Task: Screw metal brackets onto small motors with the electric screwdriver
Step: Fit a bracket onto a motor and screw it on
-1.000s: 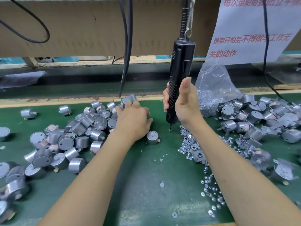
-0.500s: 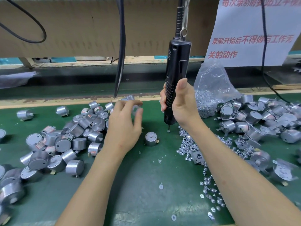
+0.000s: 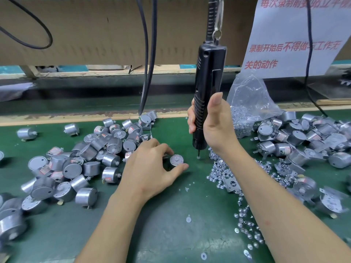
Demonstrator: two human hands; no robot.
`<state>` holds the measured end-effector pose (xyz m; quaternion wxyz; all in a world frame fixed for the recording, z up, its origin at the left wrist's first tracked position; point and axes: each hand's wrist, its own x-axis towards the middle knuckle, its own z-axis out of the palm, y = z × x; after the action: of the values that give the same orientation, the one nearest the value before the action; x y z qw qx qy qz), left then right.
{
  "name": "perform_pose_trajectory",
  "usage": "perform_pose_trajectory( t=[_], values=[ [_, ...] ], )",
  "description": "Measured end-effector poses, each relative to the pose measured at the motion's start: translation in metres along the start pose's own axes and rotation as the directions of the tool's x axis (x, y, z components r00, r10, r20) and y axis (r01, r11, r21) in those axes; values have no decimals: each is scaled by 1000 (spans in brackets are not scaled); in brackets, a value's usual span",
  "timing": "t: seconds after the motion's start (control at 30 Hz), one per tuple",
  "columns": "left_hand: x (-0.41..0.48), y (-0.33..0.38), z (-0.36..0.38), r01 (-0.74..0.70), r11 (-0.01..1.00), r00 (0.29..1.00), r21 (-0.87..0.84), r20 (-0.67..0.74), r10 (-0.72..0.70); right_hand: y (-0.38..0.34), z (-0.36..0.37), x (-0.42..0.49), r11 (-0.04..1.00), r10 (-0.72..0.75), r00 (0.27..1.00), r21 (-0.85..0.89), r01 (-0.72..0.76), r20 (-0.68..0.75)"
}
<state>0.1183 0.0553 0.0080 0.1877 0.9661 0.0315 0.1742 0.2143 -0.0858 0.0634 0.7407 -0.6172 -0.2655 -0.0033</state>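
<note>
On the green mat stands a small silver motor (image 3: 176, 159), shaft up, and my left hand (image 3: 150, 168) pinches it between thumb and fingers. My right hand (image 3: 214, 126) grips the black electric screwdriver (image 3: 208, 88), which hangs upright from a cord just right of that motor. Its bit points down onto a loose screw (image 3: 198, 157) on the mat. A metal bracket (image 3: 230, 184) lies among the scattered screws (image 3: 218, 173) under my right forearm.
A heap of bare motors (image 3: 76, 164) covers the mat on the left. On the right lie motors with brackets (image 3: 303, 143) and a clear bag of screws (image 3: 247, 105). Black cables (image 3: 147, 63) hang behind, and a paper notice (image 3: 296, 38) hangs at the back right.
My left hand has drawn back from the far motor heap to the lone motor and closed on it. The screwdriver has stayed almost in place in my right hand.
</note>
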Motion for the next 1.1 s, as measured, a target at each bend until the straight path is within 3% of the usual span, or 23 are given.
perform_pose_trajectory(
  t=[0.33,0.4,0.53,0.73,0.97,1.1],
  values=[
    [-1,1,-1,-61,998,998,12,17,61,0,4,-4,1000,21,1000,-2,-21,15],
    [-1,0,-3,-42,996,999,-74,9,42,-1,4,-4,1000,19,1000,-4,-19,17],
    [2,-2,-5,118,905,988,-408,-40,-147,-1,2,-4,1000,26,1000,-8,-25,15],
    [6,-1,-8,75,886,965,-457,-189,-179,2,2,-5,999,40,999,0,-40,12],
    [6,-2,-10,106,843,956,-527,-179,-232,2,3,-5,999,40,999,-2,-40,11],
    [7,-1,-11,104,751,962,-652,-126,-242,1,4,-6,999,36,999,-6,-36,20]
  ],
)
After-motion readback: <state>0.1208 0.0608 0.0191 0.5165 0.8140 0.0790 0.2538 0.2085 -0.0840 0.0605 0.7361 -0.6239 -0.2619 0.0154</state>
